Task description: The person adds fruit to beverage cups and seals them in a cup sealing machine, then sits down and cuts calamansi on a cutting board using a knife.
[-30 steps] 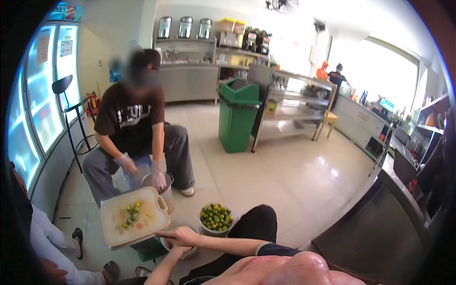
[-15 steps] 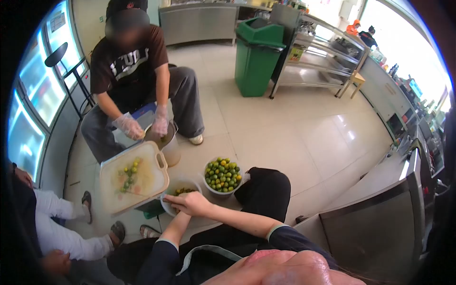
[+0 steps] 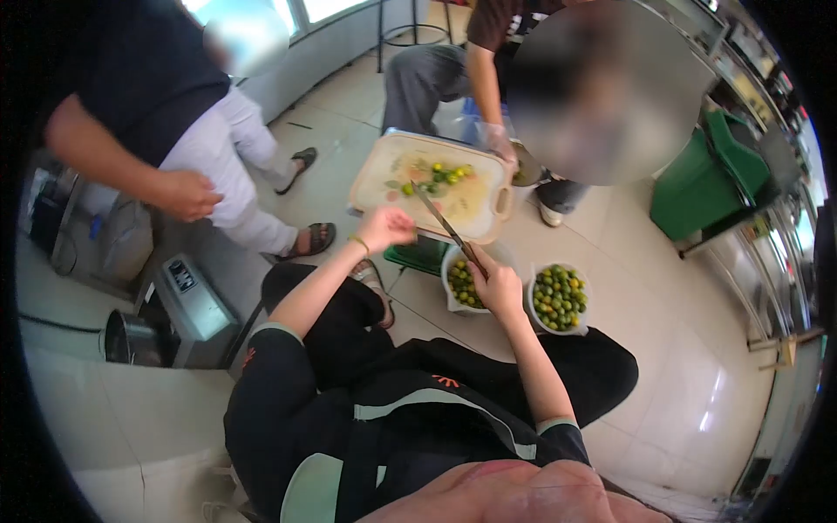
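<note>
My right hand (image 3: 499,286) grips the handle of a knife (image 3: 443,222), its blade slanting up and left over a cream cutting board (image 3: 370,179). Several small green citrus fruits (image 3: 449,174), some seemingly cut, lie on the wet board near the blade tip. At the board's near left edge is my left hand (image 3: 386,228), its fingers curled together and slightly blurred; I cannot make out what they hold. Just beyond my right hand stands a white tub (image 3: 451,301) of cut citrus, partly hidden by that hand. Beside it a second tub (image 3: 534,315) is full of whole green and yellowish citrus.
Across the board sits a co-worker whose gloved hand (image 3: 500,148) is by a pot (image 3: 527,166). Another person in white trousers (image 3: 248,174) stands at left. A green bin (image 3: 706,179) is at right; a metal appliance (image 3: 196,301) and steel pot (image 3: 126,338) are at left.
The view has swung left and down. My hands, earlier together over the cut-citrus tub, are now apart: the left by the board's edge, the right holding the knife over it.
</note>
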{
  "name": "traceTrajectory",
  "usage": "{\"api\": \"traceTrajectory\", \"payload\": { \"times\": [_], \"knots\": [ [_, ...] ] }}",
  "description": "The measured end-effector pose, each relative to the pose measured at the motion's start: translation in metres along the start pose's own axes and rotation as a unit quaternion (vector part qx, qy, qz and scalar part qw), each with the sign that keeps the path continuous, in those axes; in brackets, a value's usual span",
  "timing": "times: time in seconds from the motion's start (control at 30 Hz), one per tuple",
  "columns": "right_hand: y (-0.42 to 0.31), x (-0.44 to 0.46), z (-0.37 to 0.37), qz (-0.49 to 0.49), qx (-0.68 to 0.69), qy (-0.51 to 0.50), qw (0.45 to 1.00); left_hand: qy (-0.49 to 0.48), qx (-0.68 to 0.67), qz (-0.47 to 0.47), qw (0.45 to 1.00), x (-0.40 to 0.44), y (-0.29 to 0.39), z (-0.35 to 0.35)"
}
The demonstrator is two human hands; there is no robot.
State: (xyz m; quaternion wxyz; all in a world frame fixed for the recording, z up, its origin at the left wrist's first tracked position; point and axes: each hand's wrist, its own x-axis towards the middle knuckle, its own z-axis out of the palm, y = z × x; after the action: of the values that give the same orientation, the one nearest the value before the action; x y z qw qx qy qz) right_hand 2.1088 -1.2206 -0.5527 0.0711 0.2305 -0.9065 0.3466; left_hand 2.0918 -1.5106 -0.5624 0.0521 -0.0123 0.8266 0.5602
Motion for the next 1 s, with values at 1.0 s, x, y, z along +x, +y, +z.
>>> {"api": "traceTrajectory", "payload": {
  "times": [1.0],
  "knots": [
    [-0.041,0.017,0.055,-0.017,0.062,0.01,0.998,0.377,0.153,0.099,0.908,0.029,-0.054,0.0]
  ]
}}
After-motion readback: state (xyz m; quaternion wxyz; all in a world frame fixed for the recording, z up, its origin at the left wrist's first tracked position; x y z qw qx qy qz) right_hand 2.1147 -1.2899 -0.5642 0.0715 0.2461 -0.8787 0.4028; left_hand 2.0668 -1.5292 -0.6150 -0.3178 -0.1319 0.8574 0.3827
